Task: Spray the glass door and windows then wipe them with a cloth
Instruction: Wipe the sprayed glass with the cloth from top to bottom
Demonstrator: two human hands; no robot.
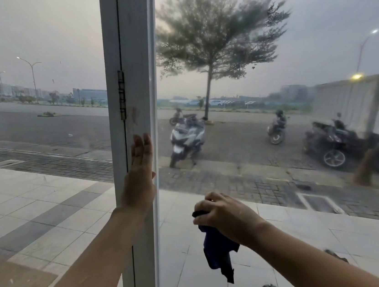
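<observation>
Cloth (217, 250) hangs from clenched fingers (203, 207) of right hand (224, 214); left hand (140, 175) lies flat on door frame (135, 54).

One camera, worn on head. Faces forward, tipped down some, out through glass (278, 132). Very near white frame (134, 54). Left arm (81, 283), right arm (318, 266) come in from bottom edge. Wide view.

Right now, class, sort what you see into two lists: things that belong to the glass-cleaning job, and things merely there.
Belongs to the job: dark blue cloth, gripped by the right hand; glass pane; white frame, with the left hand flat against it.
Merely there: silver scooter; white truck; tree, all outside.
</observation>
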